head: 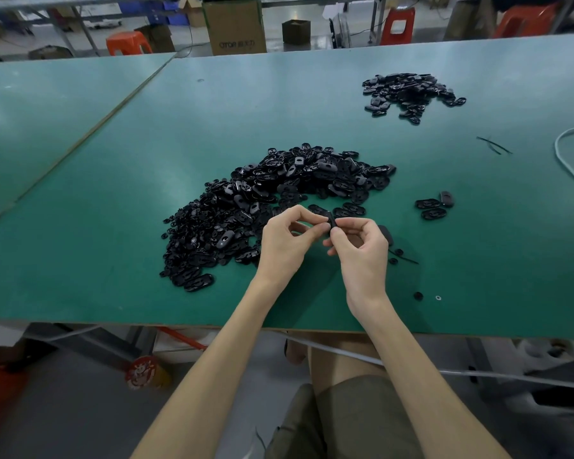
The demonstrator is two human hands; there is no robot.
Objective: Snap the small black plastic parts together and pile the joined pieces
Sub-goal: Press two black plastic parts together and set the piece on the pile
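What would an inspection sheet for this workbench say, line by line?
Surface: green table, with a seam on the left.
Job's things: large pile of black parts at the centre; smaller pile at the far right; a few loose pieces on the right.
Clutter: thin black strips; small ring near the front edge.
Hands: left hand and right hand pinch a small black part between them.
Cables: white cable at the right edge; second cable below the front edge.
Surroundings: cardboard box and red stools behind the table.

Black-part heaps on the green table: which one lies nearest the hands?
The big heap at mid-table, its near edge just beyond the left hand; the small heap sits far back right.
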